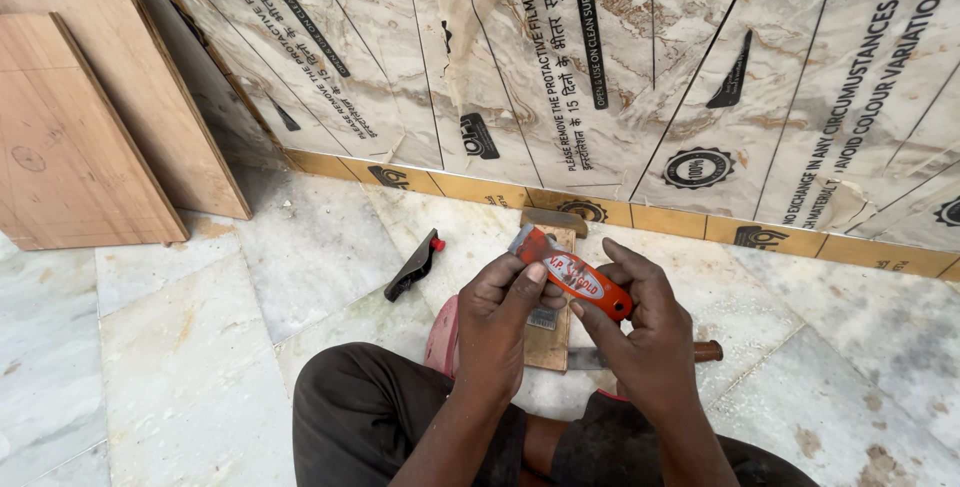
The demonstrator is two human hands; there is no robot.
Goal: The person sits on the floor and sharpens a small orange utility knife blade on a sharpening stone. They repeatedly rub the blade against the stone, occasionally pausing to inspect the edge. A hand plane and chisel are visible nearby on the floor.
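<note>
Both my hands hold an orange utility knife [570,272] with a white label, tilted from upper left to lower right over my lap. My left hand [500,312] grips its middle from the left, thumb on the body. My right hand [640,322] wraps the lower right end. Under the knife a narrow wooden block [550,332] lies on the marble floor, with a small metal piece on it. A tool with a metal blade and brown handle [700,352] lies behind my right hand, partly hidden.
A black tool with a red tip [415,265] lies on the floor to the left. A large marble-patterned laminate sheet [600,67] with printed film leans at the back. Plywood boards [80,137] lean at the far left. My knees [380,417] fill the bottom.
</note>
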